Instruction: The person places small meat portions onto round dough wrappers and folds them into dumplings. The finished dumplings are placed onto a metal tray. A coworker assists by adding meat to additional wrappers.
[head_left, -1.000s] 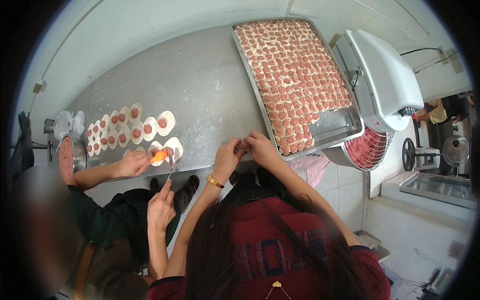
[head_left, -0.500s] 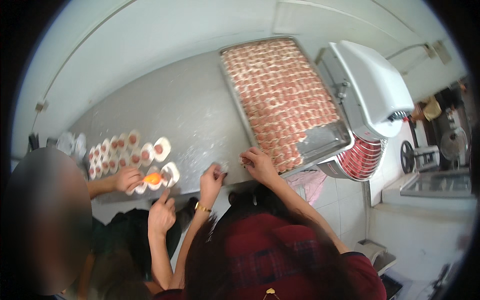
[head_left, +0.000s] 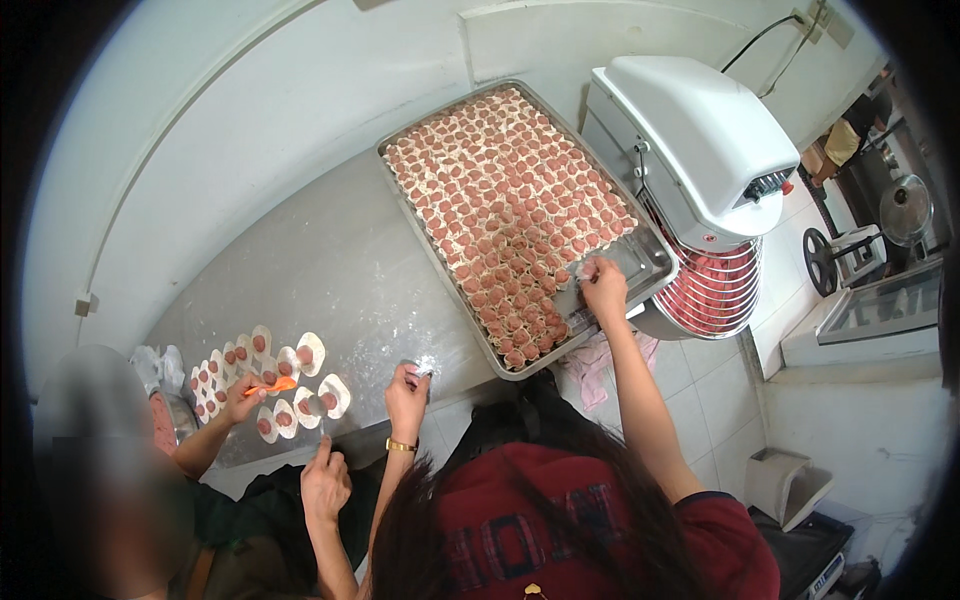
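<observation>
A large metal tray (head_left: 455, 318) holds dense rows of small open-topped dumplings (head_left: 500, 180), pink meat in pale wrappers. My right hand (head_left: 606, 290) reaches over the bare metal at the tray's near right part. Its fingertips are closed on a small pale dumpling (head_left: 585, 270), beside the last of the rows. My left hand (head_left: 405, 398) is over the front edge of the steel table, its fingers curled together near a floury patch. Something small and pale shows at those fingertips, too unclear to name.
At my left, a co-worker's hands (head_left: 325, 485) hold an orange-handled tool (head_left: 275, 386) and a metal spreader over wrappers with meat (head_left: 335, 397). A white mixer (head_left: 700, 150) with a wire guard stands right of the tray. A pink cloth (head_left: 590, 375) hangs below the tray's edge.
My right hand has moved from the tray's near left side to the bare metal at its near right. The left hand remains near the table's front edge. The view has shifted.
</observation>
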